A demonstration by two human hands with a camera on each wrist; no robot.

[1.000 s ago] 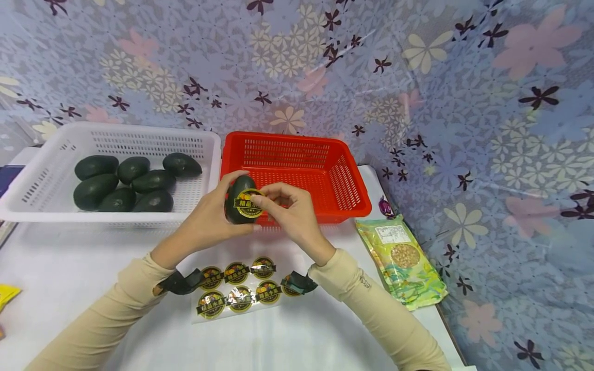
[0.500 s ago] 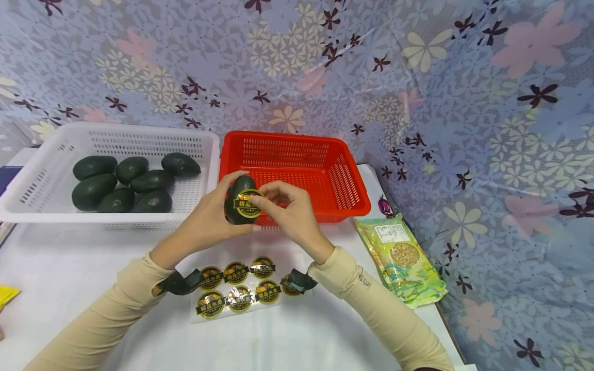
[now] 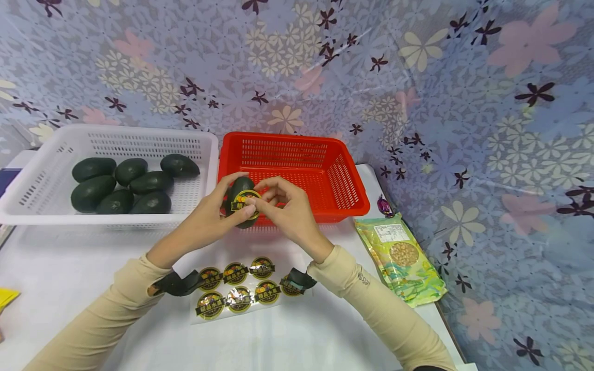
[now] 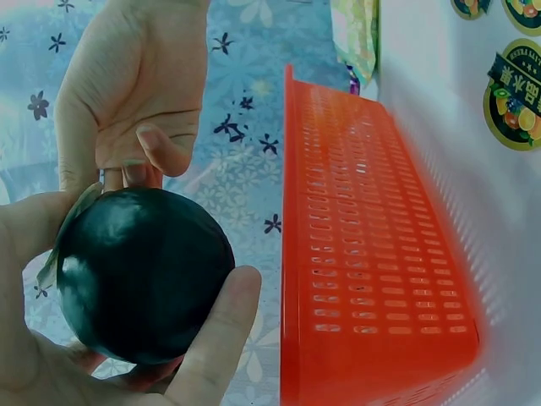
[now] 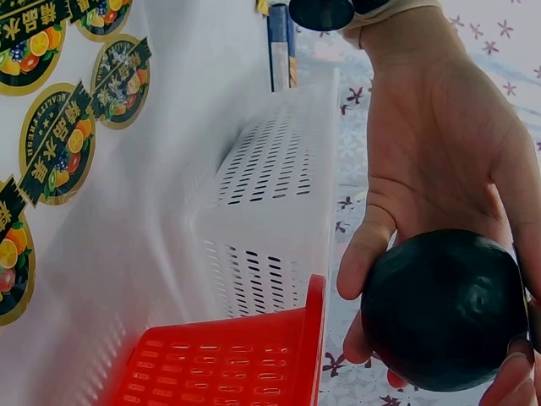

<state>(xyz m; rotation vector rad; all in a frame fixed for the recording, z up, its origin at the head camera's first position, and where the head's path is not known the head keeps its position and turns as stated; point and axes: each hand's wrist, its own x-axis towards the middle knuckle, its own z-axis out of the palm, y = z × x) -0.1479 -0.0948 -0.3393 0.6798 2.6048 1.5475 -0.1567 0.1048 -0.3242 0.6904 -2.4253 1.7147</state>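
Above the near rim of the red basket [image 3: 297,154], dark green avocado [image 3: 241,198] gripped in the curled left hand [image 3: 209,221], thumb pressing the round sticker [image 3: 246,202] on its face. Right hand [image 3: 285,211] alongside, fingertips pinching at the sticker's edge. Below the wrists, sticker sheet [image 3: 238,288] flat on the white table [image 3: 69,268]; further avocados [image 3: 120,185] in the white basket [image 3: 46,180] to the left.

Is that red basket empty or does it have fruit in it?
Empty: the red basket shows only bare mesh floor inside.

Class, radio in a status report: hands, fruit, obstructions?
Left hand grips avocado. Right hand presses sticker onto it. Nothing in the way.
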